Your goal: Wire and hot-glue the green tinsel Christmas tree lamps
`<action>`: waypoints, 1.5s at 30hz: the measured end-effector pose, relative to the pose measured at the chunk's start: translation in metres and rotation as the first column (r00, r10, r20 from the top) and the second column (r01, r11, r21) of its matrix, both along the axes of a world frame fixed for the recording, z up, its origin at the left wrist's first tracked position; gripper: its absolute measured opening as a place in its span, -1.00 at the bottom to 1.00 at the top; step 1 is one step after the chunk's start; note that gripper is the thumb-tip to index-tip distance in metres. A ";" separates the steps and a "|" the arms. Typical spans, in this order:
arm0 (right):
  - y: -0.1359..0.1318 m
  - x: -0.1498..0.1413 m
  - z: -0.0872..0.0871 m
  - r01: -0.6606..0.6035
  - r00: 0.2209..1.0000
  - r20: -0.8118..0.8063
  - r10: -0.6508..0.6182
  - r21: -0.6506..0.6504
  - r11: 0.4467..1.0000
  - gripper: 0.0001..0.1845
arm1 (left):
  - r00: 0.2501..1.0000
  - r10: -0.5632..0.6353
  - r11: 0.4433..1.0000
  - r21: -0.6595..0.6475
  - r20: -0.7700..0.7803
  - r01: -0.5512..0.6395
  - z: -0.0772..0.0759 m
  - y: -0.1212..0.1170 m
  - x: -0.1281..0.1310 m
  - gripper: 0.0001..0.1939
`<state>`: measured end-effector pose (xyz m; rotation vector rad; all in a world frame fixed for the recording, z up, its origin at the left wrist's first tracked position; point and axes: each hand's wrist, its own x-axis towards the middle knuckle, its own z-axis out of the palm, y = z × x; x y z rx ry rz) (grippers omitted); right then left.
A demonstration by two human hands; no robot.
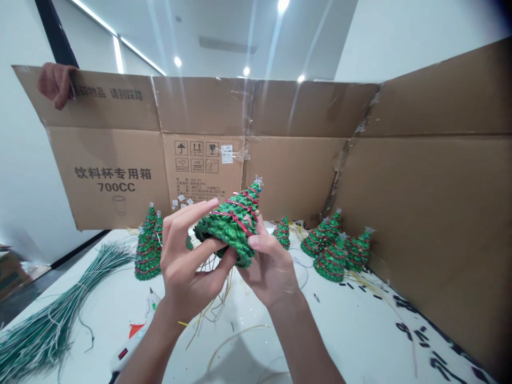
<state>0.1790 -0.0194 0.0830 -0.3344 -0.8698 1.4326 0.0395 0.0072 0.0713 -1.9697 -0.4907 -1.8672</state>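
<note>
- A cone-shaped, green tinsel tree (236, 221) is held tilted at centre, clamped between the left hand (186, 264) and right hand (276, 264).
- Red garland (240, 224) and a pale star (258, 180) are fitted; any missing trim cannot be determined.
- Similarly decorated trees (331, 261) are positioned at 2 and 10 o'clock on the white tabletop (352, 341).
- "饮料杯专用箱", "700CC" and "请别踩踏" are printed on brown cardboard (108, 146), 11 o'clock.
</note>
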 end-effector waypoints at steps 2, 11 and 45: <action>0.001 0.003 -0.002 0.037 0.999 0.000 -0.037 0.003 0.999 -0.02 | 0.999 -0.016 1.000 -0.028 -0.032 0.015 0.002 -0.002 -0.005 -0.80; 0.004 0.011 -0.005 0.151 0.988 -0.002 -0.152 0.128 0.980 0.00 | 0.996 -0.011 0.999 -0.040 0.093 0.014 0.006 -0.016 -0.010 -0.77; 0.012 0.009 -0.008 0.242 0.959 0.091 -0.267 0.226 0.944 0.26 | 0.965 -0.218 0.965 -0.181 -0.144 0.191 0.007 -0.005 -0.020 -0.58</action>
